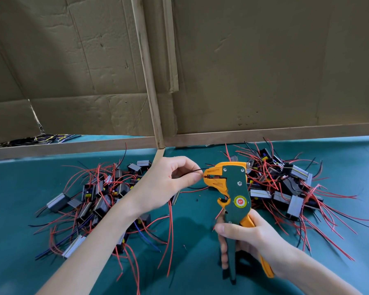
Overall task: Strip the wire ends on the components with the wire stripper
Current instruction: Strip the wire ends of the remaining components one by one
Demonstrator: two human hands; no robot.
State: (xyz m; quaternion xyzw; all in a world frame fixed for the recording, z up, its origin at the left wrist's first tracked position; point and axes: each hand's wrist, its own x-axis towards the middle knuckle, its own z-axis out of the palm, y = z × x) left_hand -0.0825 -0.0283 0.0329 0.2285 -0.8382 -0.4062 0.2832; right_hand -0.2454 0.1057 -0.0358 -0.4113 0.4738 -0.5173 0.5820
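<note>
Head view: a left pile of components (98, 199) lies on the green mat (19, 188); the left hand (166, 184) pinches a black wire (195, 171) at the mouth of the wire stripper (232, 186), its handles gripped by the right hand (251, 239). A right pile (285, 184) lies beyond; which pile is stripped is unclear.

Body in view: two hands and two forearms.

Left hand (166, 182): bare, slim in build, fingers long and smooth at the knuckles.

Left forearm (98, 241): bare along all that is shown, slender, widening toward the lower frame edge, where it is cut off.

Right hand (249, 237): bare, of like build. The thumbnail (219, 227) is noted as short, evenly trimmed and plain.

Right forearm (320, 271): bare to the frame edge, narrow at the wrist.

Detail toward the lower corners is stretched and softened by the wide lens. Clothing cannot be told from this view.
</note>
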